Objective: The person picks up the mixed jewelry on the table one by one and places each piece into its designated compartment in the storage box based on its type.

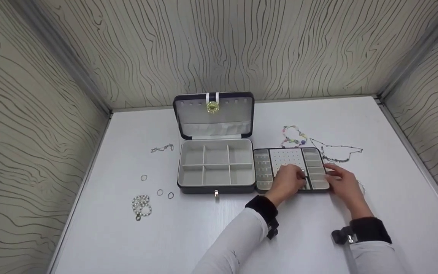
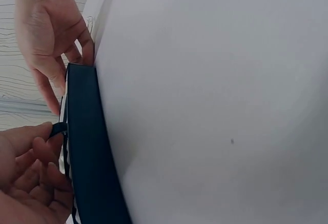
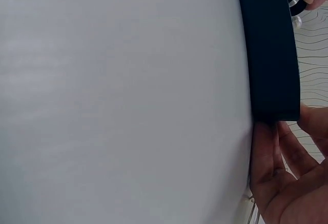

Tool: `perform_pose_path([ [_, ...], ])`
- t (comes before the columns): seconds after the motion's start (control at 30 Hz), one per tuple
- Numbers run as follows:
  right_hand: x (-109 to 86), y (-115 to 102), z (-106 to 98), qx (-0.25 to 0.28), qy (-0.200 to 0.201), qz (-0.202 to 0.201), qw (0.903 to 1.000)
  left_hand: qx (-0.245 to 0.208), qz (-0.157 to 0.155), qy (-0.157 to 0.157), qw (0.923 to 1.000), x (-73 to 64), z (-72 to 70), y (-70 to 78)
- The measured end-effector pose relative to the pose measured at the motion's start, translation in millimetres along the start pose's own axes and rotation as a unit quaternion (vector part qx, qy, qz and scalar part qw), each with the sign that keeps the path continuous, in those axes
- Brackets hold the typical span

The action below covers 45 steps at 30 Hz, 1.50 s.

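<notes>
My left hand (image 1: 288, 182) is over the front of a dark-rimmed jewelry tray (image 1: 255, 167), covering part of its dotted panel. In the left wrist view its thumb and forefinger pinch a dark strap (image 2: 59, 128), which appears in the right wrist view as a dark loop (image 3: 297, 2). A small pearl-like bead (image 3: 297, 23) shows just below that loop. My right hand (image 1: 343, 185) holds the tray's right end, thumb at the upper rim and fingers against the end wall. Small compartments (image 1: 312, 163) line the tray's right side.
Left of the tray stands an open jewelry box (image 1: 216, 166) with divided compartments, its lid (image 1: 192, 114) raised. A beaded bracelet (image 1: 294, 141) and a dark chain (image 1: 337, 160) lie behind the tray. At left lie a pearl strand (image 1: 140, 205), three rings (image 1: 160, 192) and a small chain (image 1: 162, 148).
</notes>
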State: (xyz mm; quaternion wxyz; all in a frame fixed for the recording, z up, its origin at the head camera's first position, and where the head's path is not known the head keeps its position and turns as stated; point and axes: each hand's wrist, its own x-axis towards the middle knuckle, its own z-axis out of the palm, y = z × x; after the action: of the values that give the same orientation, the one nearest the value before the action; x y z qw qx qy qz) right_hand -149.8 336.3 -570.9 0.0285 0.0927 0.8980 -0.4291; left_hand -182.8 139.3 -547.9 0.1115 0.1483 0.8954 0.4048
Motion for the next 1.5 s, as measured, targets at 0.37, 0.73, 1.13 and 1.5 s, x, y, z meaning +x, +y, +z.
perform_pose_path([
  [0.37,0.7,-0.9,0.9,0.008,-0.001,0.006,0.9999,0.136,0.072,-0.021,0.988,0.3,6.3,4.5],
  [0.73,1.0,-1.9,0.8,0.001,0.001,0.007,1.0,0.23,0.158,-0.022,0.9602,-4.4,8.5,1.0],
  [1.13,1.6,-0.6,0.1,0.015,-0.002,0.02,0.9997,0.252,0.171,-0.005,0.9526,-4.6,8.5,0.7],
  [1.5,1.1,-1.0,1.7,0.004,0.006,0.021,0.9998,0.309,0.198,-0.005,0.9301,-6.4,10.8,-2.6],
])
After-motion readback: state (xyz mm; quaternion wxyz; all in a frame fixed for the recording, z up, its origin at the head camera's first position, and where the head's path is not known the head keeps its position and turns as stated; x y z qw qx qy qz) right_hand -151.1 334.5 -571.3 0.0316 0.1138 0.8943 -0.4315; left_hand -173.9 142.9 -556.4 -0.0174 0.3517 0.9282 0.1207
